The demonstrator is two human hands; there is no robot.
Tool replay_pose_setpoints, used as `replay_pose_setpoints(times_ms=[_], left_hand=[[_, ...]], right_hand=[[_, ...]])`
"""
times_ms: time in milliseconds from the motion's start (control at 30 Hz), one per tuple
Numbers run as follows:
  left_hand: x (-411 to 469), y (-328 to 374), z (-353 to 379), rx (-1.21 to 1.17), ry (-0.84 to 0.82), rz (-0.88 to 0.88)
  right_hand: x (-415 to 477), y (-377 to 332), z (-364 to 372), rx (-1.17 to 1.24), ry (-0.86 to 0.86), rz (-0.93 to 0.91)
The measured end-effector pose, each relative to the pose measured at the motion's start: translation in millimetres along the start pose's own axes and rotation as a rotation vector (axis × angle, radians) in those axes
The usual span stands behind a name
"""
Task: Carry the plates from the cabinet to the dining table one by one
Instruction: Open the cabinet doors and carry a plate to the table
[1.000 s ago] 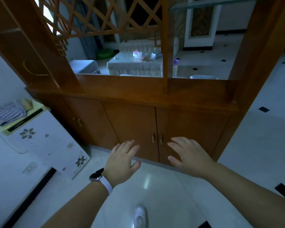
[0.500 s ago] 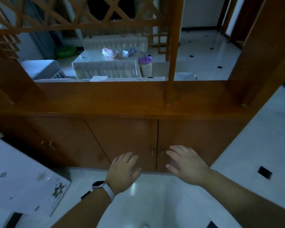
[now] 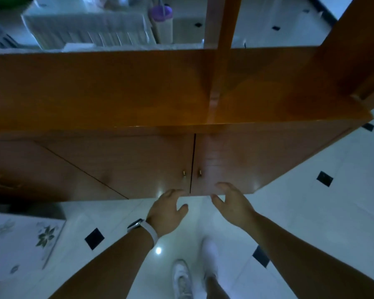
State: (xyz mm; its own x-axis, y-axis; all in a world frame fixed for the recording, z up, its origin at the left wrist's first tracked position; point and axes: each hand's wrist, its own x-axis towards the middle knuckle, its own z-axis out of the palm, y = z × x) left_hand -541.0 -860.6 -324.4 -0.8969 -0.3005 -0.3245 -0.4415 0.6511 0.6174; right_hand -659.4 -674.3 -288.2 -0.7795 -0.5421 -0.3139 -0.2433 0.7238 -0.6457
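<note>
A brown wooden cabinet (image 3: 138, 160) stands right in front of me, its two middle doors closed. Two small brass handles sit beside the door seam: the left handle (image 3: 184, 173) and the right handle (image 3: 200, 172). My left hand (image 3: 167, 212), with a white watch strap on the wrist, reaches toward the bottom edge of the left door, fingers apart and holding nothing. My right hand (image 3: 231, 202) is at the bottom edge of the right door, fingers spread, also holding nothing. No plates are visible; the closed doors hide the cabinet's inside.
The cabinet's glossy top ledge (image 3: 117, 89) juts out above the doors, with a wooden post (image 3: 219, 29) rising from it. A white flowered appliance (image 3: 20, 240) stands at lower left. My white shoes (image 3: 183, 277) are on the pale tiled floor (image 3: 333, 201). A white table (image 3: 89, 29) lies beyond.
I have stepped close to the cabinet and bent my head down. Both hands dropped from in front of the handles to the doors' lower edge. The doors stay closed.
</note>
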Motion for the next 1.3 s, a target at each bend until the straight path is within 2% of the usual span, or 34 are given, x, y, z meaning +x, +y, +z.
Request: replay_pose_setpoints(times_ms=[100,233,333,467,600,733,1100,1300], left_hand=[[28,-12,30,-0.100,-0.034,-0.060],[58,-20,54,-0.297,0.089,-0.232],[85,-28,66,-0.321,0.164,-0.242],[114,-45,79,-0.315,0.174,-0.277],[127,-53,84,-0.338,0.260,-0.255],[133,-51,85,-0.391,0.220,-0.174],[129,-54,104,-0.527,0.227,-0.182],[110,-62,109,-0.540,0.262,-0.179]], right_hand=[[34,17,27,0.097,-0.024,0.066],[66,37,61,0.167,-0.027,0.134],[89,54,80,0.158,-0.006,0.143],[114,72,96,0.171,0.031,0.147],[135,78,108,0.197,0.025,0.100],[142,76,120,0.248,0.028,0.077],[128,68,136,0.406,0.100,0.146],[115,70,133,0.412,0.099,0.172]])
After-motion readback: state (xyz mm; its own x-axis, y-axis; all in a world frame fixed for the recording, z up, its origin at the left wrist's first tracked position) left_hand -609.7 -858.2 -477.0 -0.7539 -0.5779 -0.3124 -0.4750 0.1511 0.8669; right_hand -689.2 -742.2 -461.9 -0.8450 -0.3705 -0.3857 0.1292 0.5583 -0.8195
